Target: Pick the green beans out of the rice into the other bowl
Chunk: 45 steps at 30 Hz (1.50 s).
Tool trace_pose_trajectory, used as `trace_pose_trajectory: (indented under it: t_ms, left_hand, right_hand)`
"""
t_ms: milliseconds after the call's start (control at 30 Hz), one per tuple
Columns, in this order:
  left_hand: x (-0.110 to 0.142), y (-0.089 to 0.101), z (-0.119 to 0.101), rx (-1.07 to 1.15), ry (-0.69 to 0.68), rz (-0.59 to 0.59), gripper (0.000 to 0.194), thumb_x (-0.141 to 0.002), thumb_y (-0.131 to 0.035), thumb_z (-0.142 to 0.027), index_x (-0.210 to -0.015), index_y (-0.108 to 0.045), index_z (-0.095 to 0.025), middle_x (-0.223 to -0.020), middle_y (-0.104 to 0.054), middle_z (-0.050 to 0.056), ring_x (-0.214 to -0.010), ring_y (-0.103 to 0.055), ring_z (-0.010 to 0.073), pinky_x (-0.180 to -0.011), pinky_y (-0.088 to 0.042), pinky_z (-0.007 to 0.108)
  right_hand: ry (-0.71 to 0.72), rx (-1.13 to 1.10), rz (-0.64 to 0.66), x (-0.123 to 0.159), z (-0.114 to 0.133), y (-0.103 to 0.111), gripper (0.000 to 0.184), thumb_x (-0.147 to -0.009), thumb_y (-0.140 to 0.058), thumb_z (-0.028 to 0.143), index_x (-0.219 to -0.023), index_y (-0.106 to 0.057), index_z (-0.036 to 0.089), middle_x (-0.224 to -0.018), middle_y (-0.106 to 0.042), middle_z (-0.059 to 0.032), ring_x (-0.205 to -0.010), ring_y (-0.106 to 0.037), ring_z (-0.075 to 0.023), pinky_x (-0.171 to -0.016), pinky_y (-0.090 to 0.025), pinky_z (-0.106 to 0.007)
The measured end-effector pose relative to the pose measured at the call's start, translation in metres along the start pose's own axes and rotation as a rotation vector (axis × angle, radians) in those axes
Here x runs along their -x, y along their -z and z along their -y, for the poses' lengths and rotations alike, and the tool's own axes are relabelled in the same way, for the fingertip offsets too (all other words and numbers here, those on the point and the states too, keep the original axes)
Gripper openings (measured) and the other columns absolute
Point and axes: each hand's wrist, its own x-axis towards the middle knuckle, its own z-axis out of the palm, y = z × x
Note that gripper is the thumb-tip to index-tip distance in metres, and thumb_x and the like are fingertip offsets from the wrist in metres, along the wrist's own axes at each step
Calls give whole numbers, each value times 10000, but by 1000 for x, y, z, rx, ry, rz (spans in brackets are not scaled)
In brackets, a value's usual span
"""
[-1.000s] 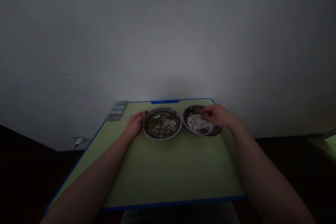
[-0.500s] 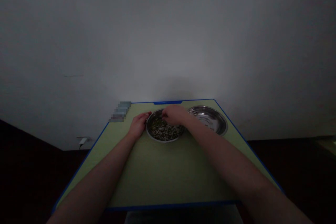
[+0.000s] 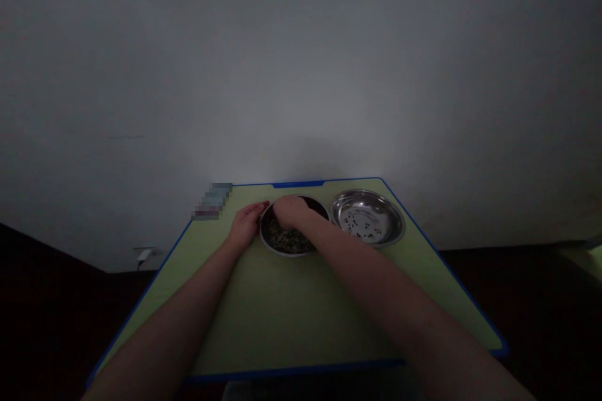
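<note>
The rectangular, smooth-topped surface (image 3: 263,313) is a plain, muted yellow-green, framed along its edges by deep blue trim (image 3: 291,371), with a bar (image 3: 298,185) of the same blue midway along the far edge. Toward that edge, the round, shiny silver metal bowl (image 3: 403,225) nearer the right edge shows pale grey highlights and dark reflections, its floor dotted with small blackish grains (image 3: 361,225). The round silver-rimmed metal bowl (image 3: 289,254) nearer the left edge holds a speckled mix (image 3: 286,240) of dark, greenish and pale grains. By the far-left corner, a pixelated patch (image 3: 214,200) steps through grey-blue and dull mauve. The flat wall (image 3: 301,62) is plain grey.
</note>
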Motion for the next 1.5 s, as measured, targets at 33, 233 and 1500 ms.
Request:
trace_pose_trajectory:
  t_ms: [33,233,1500]
  left_hand:
    - [0,0,0,-12,1,1,494,-553,-708,-461,-913,-699,-123,-885,-710,101,-880,-631,263,-842,-450,368]
    - [3,-2,-5,-33,21,-12,512,-553,-690,-490,-917,-695,-130,-864,-713,89,-852,-636,260,-822,-461,370]
    - [4,-5,-7,-65,-54,-10,428,-566,-688,-475,-844,-713,-151,-893,-713,87,-894,-627,260,-864,-441,375]
  right_hand:
    - [3,-2,11,0,1,0,286,-708,-557,178,-961,-668,107,-961,-675,-179,-880,-635,-279,-712,-515,-379]
    - [8,-5,-4,4,-2,4,273,-717,-554,187,-952,-666,105,-972,-671,-183,-907,-626,-288,-735,-509,-399]
    - [165,-178,-106,18,-28,9,253,-694,-531,109,-912,-622,200,-907,-671,-38,-810,-590,-158,-656,-395,-220]
